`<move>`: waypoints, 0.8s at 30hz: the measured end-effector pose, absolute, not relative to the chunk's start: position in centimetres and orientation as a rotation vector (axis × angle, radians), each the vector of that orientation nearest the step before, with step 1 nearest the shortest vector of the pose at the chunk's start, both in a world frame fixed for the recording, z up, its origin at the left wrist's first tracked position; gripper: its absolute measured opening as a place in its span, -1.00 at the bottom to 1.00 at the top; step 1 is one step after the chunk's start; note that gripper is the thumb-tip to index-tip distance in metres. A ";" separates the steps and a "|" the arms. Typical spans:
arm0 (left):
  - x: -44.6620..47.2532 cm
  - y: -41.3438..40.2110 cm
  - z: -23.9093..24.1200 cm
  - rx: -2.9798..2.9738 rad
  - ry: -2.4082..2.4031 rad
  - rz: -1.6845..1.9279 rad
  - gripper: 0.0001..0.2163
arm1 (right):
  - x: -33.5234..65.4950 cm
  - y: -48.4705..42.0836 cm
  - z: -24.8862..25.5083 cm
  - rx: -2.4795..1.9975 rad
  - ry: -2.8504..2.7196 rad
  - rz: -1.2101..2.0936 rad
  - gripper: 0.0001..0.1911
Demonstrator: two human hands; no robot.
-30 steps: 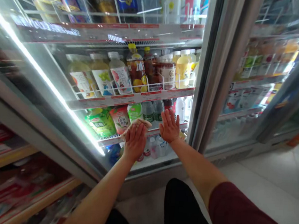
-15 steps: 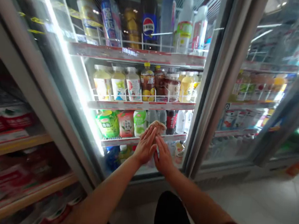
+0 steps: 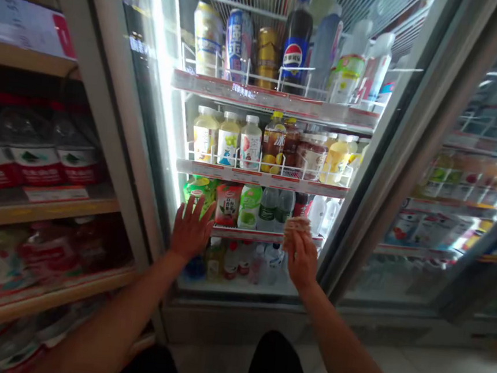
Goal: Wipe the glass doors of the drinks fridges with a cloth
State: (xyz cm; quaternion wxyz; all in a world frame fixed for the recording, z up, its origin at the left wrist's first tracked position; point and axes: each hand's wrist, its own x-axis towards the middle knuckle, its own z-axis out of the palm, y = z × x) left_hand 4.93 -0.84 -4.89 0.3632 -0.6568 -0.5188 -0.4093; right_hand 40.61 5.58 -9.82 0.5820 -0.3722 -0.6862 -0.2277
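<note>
A glass fridge door (image 3: 242, 261) stands closed in front of me, with rows of drinks behind it. My left hand (image 3: 191, 228) is open, fingers spread, at the lower left of the glass; whether the palm presses on it I cannot tell. On the right side, my right hand (image 3: 303, 261) grips a folded beige cloth (image 3: 297, 228) and holds it up at the glass. Between the hands, behind the door, show a red drink carton (image 3: 228, 204) and a green-labelled bottle (image 3: 249, 206).
A metal door frame (image 3: 402, 142) runs down the right, beside another glass-doored fridge (image 3: 459, 211). Wooden-edged shelves (image 3: 41, 213) with packs of bottles (image 3: 29, 155) stand close on the left. Pale floor tiles (image 3: 432, 371) lie at the lower right.
The hands were together on the cloth at the glass. They have parted: my left hand moved left and let go, my right moved right with the cloth. The view has shifted left.
</note>
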 end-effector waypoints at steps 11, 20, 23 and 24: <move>2.1 2.0 -9.1 -1.656 -1.443 -1.171 -0.59 | 45.2 5.5 -14.7 -1.040 -1.470 -0.379 -0.51; 2.4 1.9 -9.2 -1.697 -1.494 -1.203 -0.50 | 45.2 8.0 -6.7 -1.032 -1.273 -0.474 -0.38; 2.5 1.9 -9.2 -1.692 -1.471 -1.167 -0.54 | 42.8 6.5 -8.6 -0.983 -1.450 -0.505 -0.46; 2.5 1.8 -9.3 -1.691 -1.469 -1.157 -0.55 | 42.1 6.1 -9.4 -0.973 -1.513 -0.516 -0.49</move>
